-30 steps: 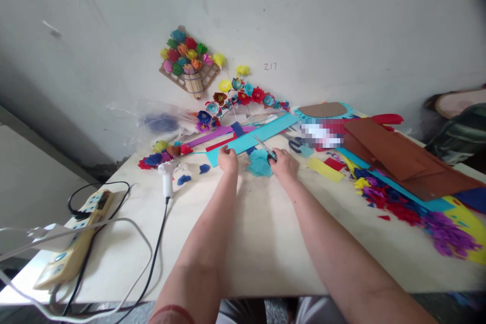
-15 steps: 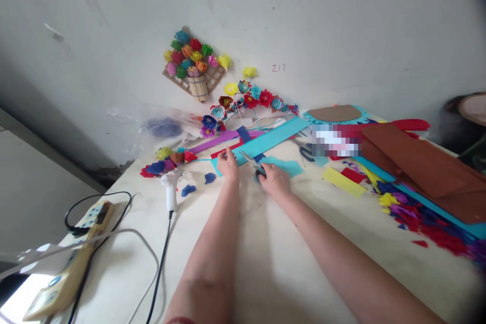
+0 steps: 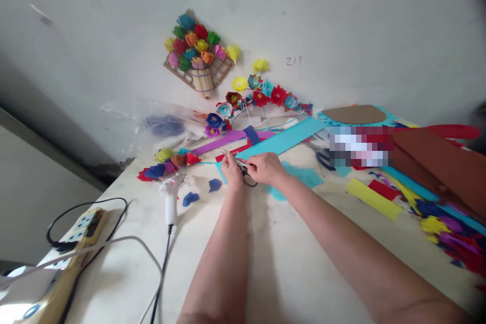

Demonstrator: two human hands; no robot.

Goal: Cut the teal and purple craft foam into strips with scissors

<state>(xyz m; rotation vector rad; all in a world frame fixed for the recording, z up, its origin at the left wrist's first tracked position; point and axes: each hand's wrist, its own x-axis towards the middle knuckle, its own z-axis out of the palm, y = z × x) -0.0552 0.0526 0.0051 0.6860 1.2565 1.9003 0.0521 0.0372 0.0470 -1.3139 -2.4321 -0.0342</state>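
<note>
My left hand (image 3: 232, 171) is closed around the middle of a pair of scissors (image 3: 249, 179). The blade tips stick out past its fingers to the upper left, and the black handle loops hang out on the right. My right hand (image 3: 266, 168) is pinched just above the loops, close against the left hand; what its fingertips hold is hidden. Behind both hands a long turquoise paper strip (image 3: 288, 137) lies slantwise on the table. Cut turquoise paper pieces (image 3: 299, 177) lie under and beside my right wrist.
A white glue gun (image 3: 170, 202) with a black cord and a power strip (image 3: 76, 253) are on the left. Paper flowers (image 3: 261, 96) lean by the wall. Brown sheets (image 3: 436, 167), colored scraps (image 3: 448, 233) and another pair of scissors (image 3: 324, 158) lie to the right.
The scissors have passed from my right hand into my left. My right hand has come off the handle loops and moved up against the left hand. The view has shifted slightly left.
</note>
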